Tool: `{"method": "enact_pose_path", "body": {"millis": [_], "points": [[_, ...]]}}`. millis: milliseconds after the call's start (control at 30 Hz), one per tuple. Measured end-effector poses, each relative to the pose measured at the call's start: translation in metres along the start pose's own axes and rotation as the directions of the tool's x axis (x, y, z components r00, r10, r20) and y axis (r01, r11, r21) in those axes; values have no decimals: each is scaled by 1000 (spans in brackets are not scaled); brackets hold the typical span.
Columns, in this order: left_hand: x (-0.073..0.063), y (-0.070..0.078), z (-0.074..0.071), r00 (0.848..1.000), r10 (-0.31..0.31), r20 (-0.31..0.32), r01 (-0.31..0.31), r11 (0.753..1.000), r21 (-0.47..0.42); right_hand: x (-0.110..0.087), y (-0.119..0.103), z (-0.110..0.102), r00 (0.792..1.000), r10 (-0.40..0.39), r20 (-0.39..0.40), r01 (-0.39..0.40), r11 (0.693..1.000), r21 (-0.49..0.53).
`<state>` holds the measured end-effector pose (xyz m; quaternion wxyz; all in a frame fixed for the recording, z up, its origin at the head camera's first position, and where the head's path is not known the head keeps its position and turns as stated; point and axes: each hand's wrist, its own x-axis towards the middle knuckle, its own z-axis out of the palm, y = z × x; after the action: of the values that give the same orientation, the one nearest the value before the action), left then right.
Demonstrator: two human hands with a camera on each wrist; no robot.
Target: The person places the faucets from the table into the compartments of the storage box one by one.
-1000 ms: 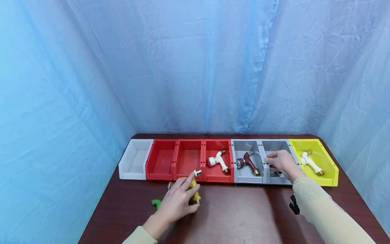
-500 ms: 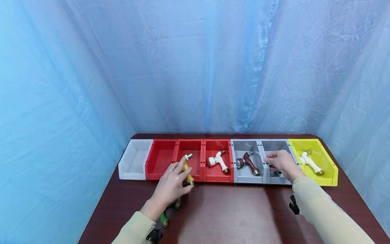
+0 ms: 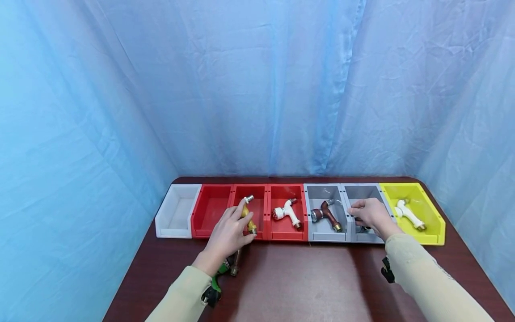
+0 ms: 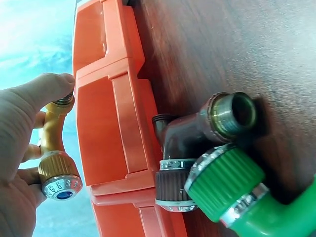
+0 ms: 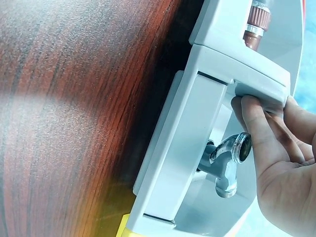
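Grips yellow tap [image 4: 53,131] in fingers of left hand [image 3: 226,239] above middle red bin [image 3: 259,191], roughly lengthwise along bin's depth, with hold of farther right hand [image 3: 373,215] unclear.

In head view, from left hand [image 3: 229,235]: passable at 4 o'clock, over bare tabletop [image 3: 310,277]; open from above at 10, into white bin [image 3: 179,208]. Obstructed at 2 by held yellow tap [image 3: 250,220], at 6 by brown tap [image 4: 187,136] and green tap [image 4: 228,185]. From right hand [image 3: 373,215]: blocked at 9 by gripped grey bin wall [image 5: 237,63], low at 7 by chrome tap [image 5: 224,165].
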<state>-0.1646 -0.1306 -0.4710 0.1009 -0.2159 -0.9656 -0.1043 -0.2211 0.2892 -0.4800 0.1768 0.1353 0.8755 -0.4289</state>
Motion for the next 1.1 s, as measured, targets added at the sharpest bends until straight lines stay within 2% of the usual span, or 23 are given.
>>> {"method": "enact_pose_path", "body": {"millis": [367, 700, 933, 1100], "points": [[23, -5, 7, 998, -36, 59, 34, 999, 40, -1, 1, 2, 1000, -24, 11, 23, 999, 27], [36, -8, 16, 993, -52, 106, 50, 998, 26, -2, 0, 0, 999, -27, 18, 26, 999, 24], [42, -11, 22, 993, -28, 113, 25, 999, 36, -3, -1, 0, 1000, -18, 14, 17, 1000, 8], [45, -12, 25, 990, -36, 135, 33, 999, 20, -3, -1, 0, 1000, -19, 13, 19, 1000, -1]]}}
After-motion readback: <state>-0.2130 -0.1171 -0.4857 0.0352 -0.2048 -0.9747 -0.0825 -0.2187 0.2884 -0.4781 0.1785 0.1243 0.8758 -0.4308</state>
